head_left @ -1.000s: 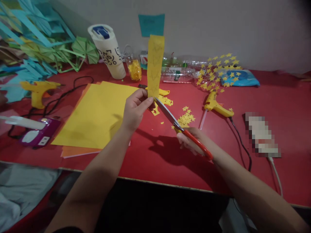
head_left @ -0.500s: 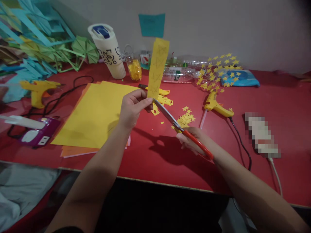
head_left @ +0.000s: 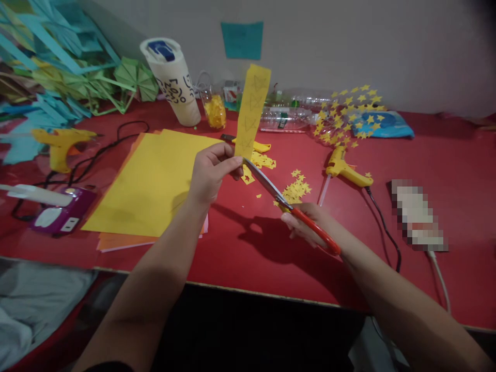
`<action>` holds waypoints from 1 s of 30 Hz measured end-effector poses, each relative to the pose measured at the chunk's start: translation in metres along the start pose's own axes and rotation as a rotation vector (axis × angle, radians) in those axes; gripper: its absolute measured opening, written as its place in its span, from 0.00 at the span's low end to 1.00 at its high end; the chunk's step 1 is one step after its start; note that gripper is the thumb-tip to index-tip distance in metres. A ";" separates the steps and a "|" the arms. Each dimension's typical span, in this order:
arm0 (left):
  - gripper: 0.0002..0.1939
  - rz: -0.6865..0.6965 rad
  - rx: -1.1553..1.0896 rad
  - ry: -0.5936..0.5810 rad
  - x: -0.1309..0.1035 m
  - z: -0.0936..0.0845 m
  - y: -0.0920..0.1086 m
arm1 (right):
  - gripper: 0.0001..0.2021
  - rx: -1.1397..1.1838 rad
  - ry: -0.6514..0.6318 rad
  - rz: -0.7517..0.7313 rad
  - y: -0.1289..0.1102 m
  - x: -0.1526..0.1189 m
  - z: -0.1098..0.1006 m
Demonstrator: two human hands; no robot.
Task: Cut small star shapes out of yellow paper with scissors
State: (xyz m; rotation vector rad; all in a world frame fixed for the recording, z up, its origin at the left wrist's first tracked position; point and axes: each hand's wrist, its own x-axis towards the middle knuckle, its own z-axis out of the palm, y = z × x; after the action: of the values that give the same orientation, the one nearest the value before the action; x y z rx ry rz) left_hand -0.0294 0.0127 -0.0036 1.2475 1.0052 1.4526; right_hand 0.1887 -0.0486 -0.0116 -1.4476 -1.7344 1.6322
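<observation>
Upright in my left hand (head_left: 213, 173) is a yellow paper strip (head_left: 252, 111) with star outlines drawn on it, pinched at its lower end between thumb and fingers. My right hand (head_left: 306, 225) is closed round the red handles of the scissors (head_left: 315, 229). The blades point up and left, their tips at the strip's bottom edge beside my left thumb. Small cut yellow stars (head_left: 296, 190) lie in a pile beyond my right hand. Yellow paper scraps (head_left: 263, 160) and a yellow cutter (head_left: 262, 147) lie behind the strip.
Yellow sheets (head_left: 151, 181) lie left on the red table (head_left: 240, 258). A tumbler (head_left: 174, 82), a cup of yellow pieces (head_left: 215, 111) and plastic bottles (head_left: 287, 118) stand or lie behind. Glue guns (head_left: 60, 144) (head_left: 349, 173) flank both sides; a blurred object (head_left: 418, 214) lies right.
The top of the paper strip has shifted slightly down and to the right. Both hands and the scissors are nearly where they were.
</observation>
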 end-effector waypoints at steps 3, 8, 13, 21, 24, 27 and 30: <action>0.09 -0.003 0.000 -0.005 0.000 0.000 0.000 | 0.25 0.000 0.015 -0.004 -0.001 0.000 0.000; 0.04 0.013 -0.022 -0.042 -0.001 0.002 -0.002 | 0.27 -0.013 0.032 -0.035 0.005 0.005 -0.001; 0.05 0.010 -0.035 -0.045 -0.002 0.005 -0.005 | 0.25 -0.031 0.023 -0.007 0.008 0.005 -0.001; 0.04 0.039 -0.090 0.001 -0.005 0.008 -0.012 | 0.23 0.021 -0.010 -0.044 0.014 0.006 0.001; 0.03 0.045 -0.085 -0.009 -0.006 0.009 -0.012 | 0.24 0.066 -0.017 -0.091 0.017 0.007 0.002; 0.02 0.059 -0.095 -0.012 -0.006 0.010 -0.010 | 0.26 0.080 -0.024 -0.095 0.019 0.008 0.004; 0.02 0.074 -0.105 -0.032 -0.007 0.011 -0.010 | 0.28 0.072 -0.018 -0.090 0.019 0.007 0.004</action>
State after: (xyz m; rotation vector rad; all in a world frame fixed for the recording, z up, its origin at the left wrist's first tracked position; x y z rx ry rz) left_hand -0.0170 0.0083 -0.0129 1.2389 0.8590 1.5179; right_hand 0.1907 -0.0490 -0.0324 -1.3071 -1.7061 1.6483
